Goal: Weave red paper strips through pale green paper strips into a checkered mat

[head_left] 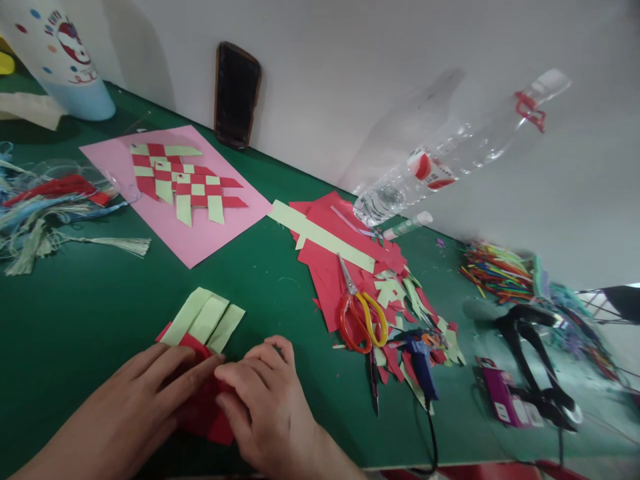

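Partly hidden paper strips (pixel 203 319), pale green, red

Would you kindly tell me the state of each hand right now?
Left hand: laid over the red paper; whether it grips underneath cannot be told.
Right hand: curled closed, apparently pinching the same red paper.

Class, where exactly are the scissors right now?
In the head view, the scissors lie just right of centre, partly on red paper, beyond the right hand and left of the blue glue gun.
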`<control>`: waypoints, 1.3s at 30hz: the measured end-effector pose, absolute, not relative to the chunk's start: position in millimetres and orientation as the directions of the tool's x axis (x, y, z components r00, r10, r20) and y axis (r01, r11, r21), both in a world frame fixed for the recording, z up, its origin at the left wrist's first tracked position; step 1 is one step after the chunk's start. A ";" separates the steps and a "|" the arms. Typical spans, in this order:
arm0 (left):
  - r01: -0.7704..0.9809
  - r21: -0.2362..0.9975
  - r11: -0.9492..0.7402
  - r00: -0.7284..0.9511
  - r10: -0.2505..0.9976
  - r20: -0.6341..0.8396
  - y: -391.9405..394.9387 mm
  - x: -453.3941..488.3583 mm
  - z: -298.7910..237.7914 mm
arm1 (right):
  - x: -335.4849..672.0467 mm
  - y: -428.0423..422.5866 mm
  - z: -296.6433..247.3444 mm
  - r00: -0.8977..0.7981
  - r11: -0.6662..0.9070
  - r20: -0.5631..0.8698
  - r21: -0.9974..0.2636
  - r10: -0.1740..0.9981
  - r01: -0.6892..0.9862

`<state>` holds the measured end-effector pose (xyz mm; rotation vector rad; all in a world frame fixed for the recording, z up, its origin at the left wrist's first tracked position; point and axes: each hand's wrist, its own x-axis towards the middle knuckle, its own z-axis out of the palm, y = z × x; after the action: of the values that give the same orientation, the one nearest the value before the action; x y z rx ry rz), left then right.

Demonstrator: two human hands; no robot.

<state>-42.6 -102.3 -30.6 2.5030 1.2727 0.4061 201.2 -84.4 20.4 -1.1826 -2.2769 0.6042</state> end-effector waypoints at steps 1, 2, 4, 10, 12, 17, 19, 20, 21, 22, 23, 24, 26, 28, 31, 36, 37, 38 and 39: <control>0.725 0.411 -0.553 0.568 0.817 0.099 -102.9 -43.2 -31.0 | 201.6 -84.1 21.2 -0.511 0.532 0.222 -0.588 0.830 0.609; 0.718 0.432 -0.546 0.568 0.818 0.090 -103.5 -43.9 -31.5 | 202.4 -83.5 21.8 -0.521 0.538 0.220 -0.588 0.825 0.603; 0.716 0.459 -0.526 0.557 0.827 0.080 -104.5 -45.7 -32.7 | 205.0 -80.6 22.0 -0.523 0.550 0.241 -0.593 0.818 0.588; 0.734 0.442 -0.515 0.542 0.837 0.075 -105.3 -49.1 -35.8 | 212.7 -56.2 19.7 -0.475 0.474 0.161 -0.575 0.865 0.667; 0.738 0.429 -0.521 0.542 0.836 0.082 -106.0 -49.5 -37.2 | 211.7 -46.6 18.9 -0.472 0.456 0.103 -0.500 0.875 0.736; 0.740 0.403 -0.539 0.547 0.830 0.105 -107.7 -49.7 -41.4 | 202.2 -33.3 15.1 -0.467 0.436 0.008 -0.369 0.884 0.821; 0.744 0.393 -0.540 0.548 0.830 0.102 -107.5 -49.5 -41.8 | 199.0 -32.0 13.2 -0.463 0.433 -0.006 -0.345 0.887 0.833; 0.744 0.390 -0.542 0.551 0.828 0.100 -107.3 -49.5 -41.5 | 197.9 -31.8 12.4 -0.460 0.430 -0.009 -0.337 0.888 0.838; 0.741 0.390 -0.547 0.555 0.825 0.104 -106.9 -49.5 -41.1 | 197.2 -31.8 11.6 -0.456 0.427 -0.011 -0.331 0.890 0.841; 0.736 0.391 -0.553 0.561 0.821 0.106 -106.5 -49.6 -40.5 | 196.9 -31.7 11.1 -0.451 0.423 -0.011 -0.329 0.893 0.845; 0.730 0.392 -0.560 0.568 0.816 0.108 -106.2 -49.7 -40.0 | 196.7 -31.7 10.7 -0.446 0.419 -0.009 -0.330 0.895 0.846; 0.728 0.392 -0.563 0.570 0.814 0.112 -105.9 -49.9 -39.6 | 196.7 -31.6 10.5 -0.444 0.416 -0.007 -0.334 0.896 0.846; 0.729 0.385 -0.566 0.568 0.814 0.123 -105.8 -50.5 -39.6 | 196.8 -31.4 10.5 -0.441 0.412 -0.002 -0.349 0.898 0.841; 0.730 0.382 -0.566 0.564 0.815 0.129 -106.2 -51.0 -40.4 | 196.6 -31.2 10.5 -0.438 0.409 0.001 -0.361 0.899 0.838; 0.725 0.397 -0.563 0.561 0.817 0.133 -106.9 -50.8 -41.5 | 196.4 -31.8 8.8 -0.440 0.414 0.010 -0.356 0.898 0.837; 0.722 0.413 -0.555 0.551 0.823 0.143 -106.2 -47.6 -38.2 | 197.7 -34.3 3.1 -0.434 0.441 0.107 -0.371 0.895 0.818; 0.721 0.417 -0.554 0.548 0.823 0.146 -106.1 -46.9 -37.3 | 197.9 -34.8 2.4 -0.432 0.447 0.130 -0.379 0.892 0.810; 0.722 0.421 -0.549 0.544 0.826 0.145 -106.2 -46.2 -36.5 | 198.0 -35.4 2.0 -0.433 0.455 0.148 -0.386 0.889 0.803; 0.724 0.427 -0.541 0.537 0.832 0.143 -106.6 -45.6 -35.8 | 197.9 -35.9 1.9 -0.436 0.463 0.162 -0.391 0.886 0.796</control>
<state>-45.6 -106.6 -35.8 2.4614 1.2894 0.4769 197.9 -35.9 1.9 -1.4232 -2.3739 0.3662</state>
